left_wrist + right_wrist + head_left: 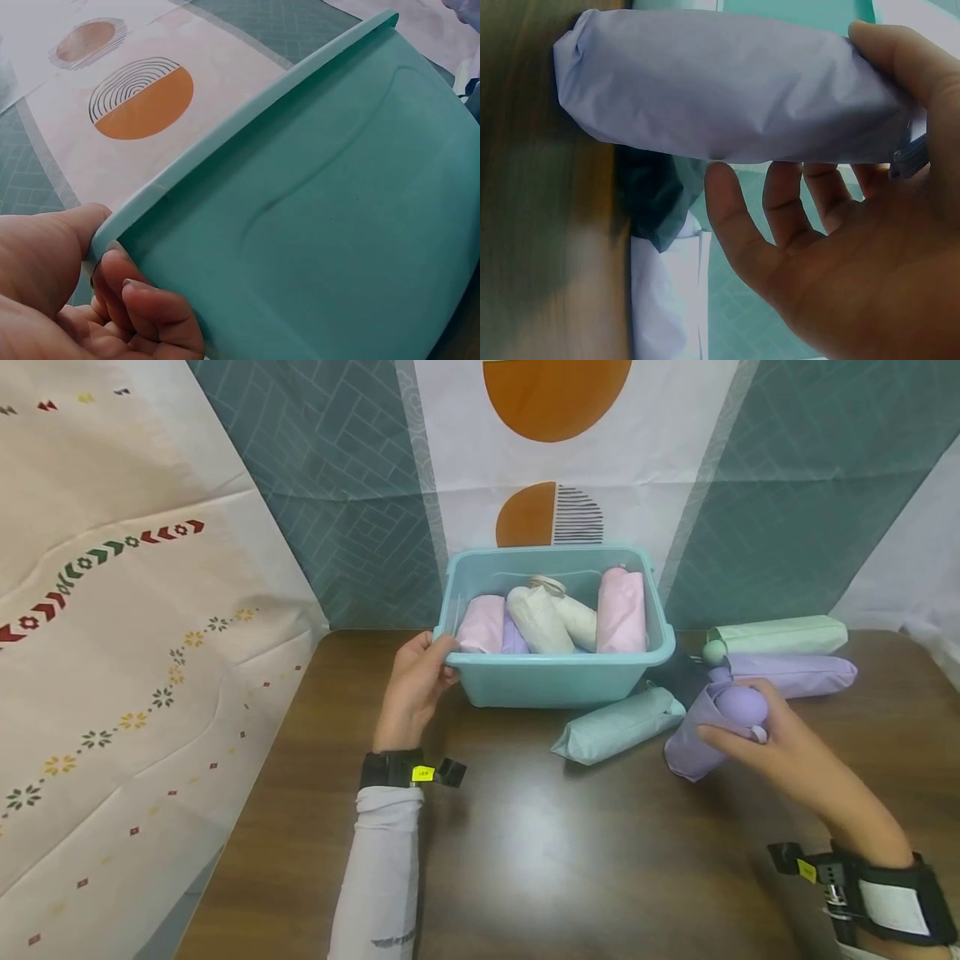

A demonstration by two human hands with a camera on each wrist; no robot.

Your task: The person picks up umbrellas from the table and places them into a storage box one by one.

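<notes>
While the left hand [415, 687] pinches the bin [547, 683] at its left corner, likely to steady it, the right hand [783, 743] grips a purple umbrella [696, 742] near its handle end, tilted, right of the bin, probably for easy control. Can't tell if its base touches the bench [525, 843]. Wrapped umbrellas [621, 612] lean inside the bin, seemingly propped by its walls.

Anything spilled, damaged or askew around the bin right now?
Nothing visible looks spilled or damaged. Slightly askew: in the teal bin, a slanting cream umbrella overlaps a second one, while the right-hand pink umbrella sits straighter. Outside, the teal umbrella lies at an angle to the bin's front wall.
</notes>
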